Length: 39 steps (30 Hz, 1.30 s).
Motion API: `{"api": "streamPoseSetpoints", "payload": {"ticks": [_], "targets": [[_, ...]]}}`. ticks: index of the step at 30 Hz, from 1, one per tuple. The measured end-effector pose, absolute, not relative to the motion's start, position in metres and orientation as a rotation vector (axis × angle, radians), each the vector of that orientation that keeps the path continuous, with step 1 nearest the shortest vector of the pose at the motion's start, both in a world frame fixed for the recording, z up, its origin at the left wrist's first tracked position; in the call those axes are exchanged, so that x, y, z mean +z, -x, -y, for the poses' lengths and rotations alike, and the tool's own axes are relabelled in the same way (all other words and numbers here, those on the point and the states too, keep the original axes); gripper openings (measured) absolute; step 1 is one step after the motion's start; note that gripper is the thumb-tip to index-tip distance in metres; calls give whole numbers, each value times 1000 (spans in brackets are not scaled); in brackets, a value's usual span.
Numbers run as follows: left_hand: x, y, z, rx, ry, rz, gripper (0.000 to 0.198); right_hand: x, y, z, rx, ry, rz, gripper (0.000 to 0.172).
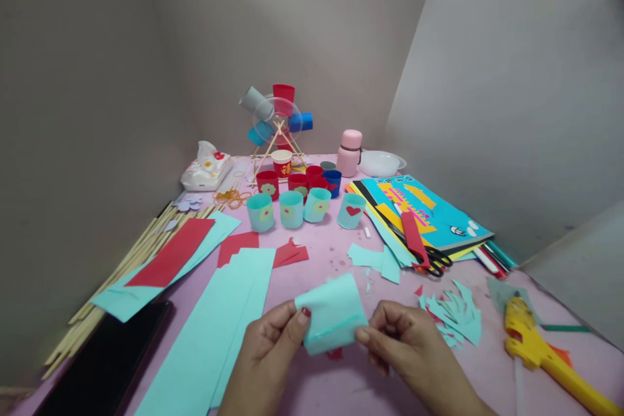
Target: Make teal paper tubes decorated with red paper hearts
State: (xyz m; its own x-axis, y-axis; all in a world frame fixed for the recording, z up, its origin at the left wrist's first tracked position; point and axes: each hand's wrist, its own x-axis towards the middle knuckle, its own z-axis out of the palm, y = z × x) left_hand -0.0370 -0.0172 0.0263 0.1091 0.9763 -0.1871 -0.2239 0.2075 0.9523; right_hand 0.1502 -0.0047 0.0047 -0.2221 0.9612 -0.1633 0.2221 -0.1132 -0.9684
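A light turquoise paper cup (336,312), lying on its side in the air above the pink table, is between my two hands. My left hand (277,344) pinches its left edge, thumb in front. The thumb and fingers of my right hand (404,344) close on its lower right edge. Past them stand several finished turquoise cups (291,210) with flower cutouts, and one with a red heart (351,210). Red cups (267,186) and a blue cup (332,182) are behind. Long turquoise paper strips (219,331) lie left of my hands.
A yellow glue gun (536,344) lies at right, near paper scraps (458,315). Black scissors (433,260) rest by a colourful pad (429,208). Left are a dark phone (102,364) and wooden sticks (131,253). A stick-and-cup wheel (277,120) and pink bottle (350,153) stand behind.
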Motion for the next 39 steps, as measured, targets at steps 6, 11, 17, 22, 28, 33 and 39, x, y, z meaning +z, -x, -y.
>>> {"api": "streamPoseSetpoints", "payload": {"ticks": [6,11,17,22,28,33,39], "targets": [[26,38,16,1085,-971,-1060,30,5,-150,5,1383,1359,1493,30],[25,38,17,1081,-978,-1061,33,4,-150,4,1368,1365,1493,31],[25,38,17,1080,-996,-1054,33,3,-149,4,1379,1349,1479,30],[23,38,16,1077,-974,-1068,34,2,-150,4,1388,1343,1485,30],[23,38,17,1063,-947,-1043,33,3,-150,5,1393,1338,1483,32],[23,37,17,1065,-929,-1051,34,2,-146,4,1396,1325,1464,36],[19,38,14,1093,-964,-1059,24,7,-142,3,1396,1319,1419,39]]}}
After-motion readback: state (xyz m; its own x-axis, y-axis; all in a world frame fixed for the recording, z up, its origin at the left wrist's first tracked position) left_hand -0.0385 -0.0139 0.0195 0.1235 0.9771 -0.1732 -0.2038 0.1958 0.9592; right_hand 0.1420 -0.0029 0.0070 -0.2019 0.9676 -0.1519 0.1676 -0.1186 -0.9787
